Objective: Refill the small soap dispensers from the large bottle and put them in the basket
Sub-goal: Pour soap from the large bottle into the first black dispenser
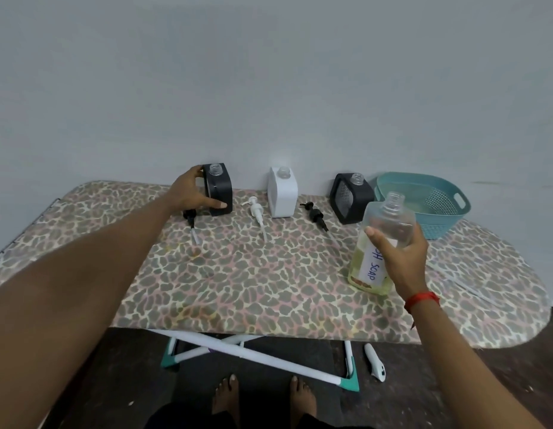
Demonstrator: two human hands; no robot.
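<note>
Soap bottle (388, 221), right of centre, gripped in the right hand (402, 255); left hand (188, 193) fingers curl round the leftmost black dispenser (221, 185).
— Filling it first, probably; next, tilt the neck over its mouth.

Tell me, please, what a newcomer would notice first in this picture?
The eye goes first to the large bottle, uncapped and partly full of yellowish liquid, which the right hand holds over the right part of the leopard-print ironing board. Next, the left hand grips the black dispenser at far left of a row of three open dispensers at the back, their pumps lying before them. A teal basket stands at the far right.
</note>
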